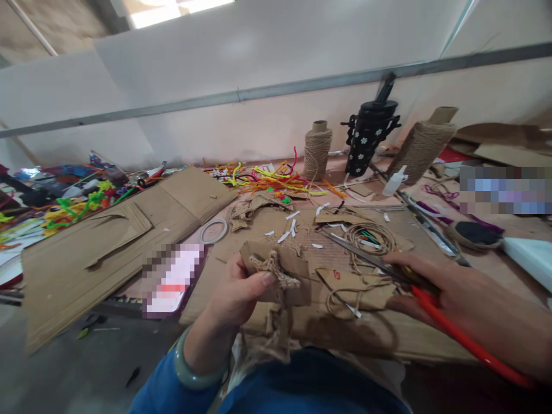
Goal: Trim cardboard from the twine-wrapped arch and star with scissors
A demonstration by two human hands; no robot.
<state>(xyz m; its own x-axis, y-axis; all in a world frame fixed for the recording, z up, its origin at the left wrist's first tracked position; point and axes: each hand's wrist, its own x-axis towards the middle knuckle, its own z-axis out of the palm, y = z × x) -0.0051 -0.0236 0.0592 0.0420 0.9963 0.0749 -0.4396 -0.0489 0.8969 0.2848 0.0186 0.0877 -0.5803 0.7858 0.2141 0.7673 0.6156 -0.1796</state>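
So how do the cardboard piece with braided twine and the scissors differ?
The cardboard piece is flat and brown, with braided twine on it; the scissors are long, with grey blades and a red handle. The left hand holds the cardboard piece, the right hand the scissors. Both are being held.

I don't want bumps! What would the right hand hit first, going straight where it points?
Probably the coiled twine just ahead, though the right hand might pass above it; depth is unclear.
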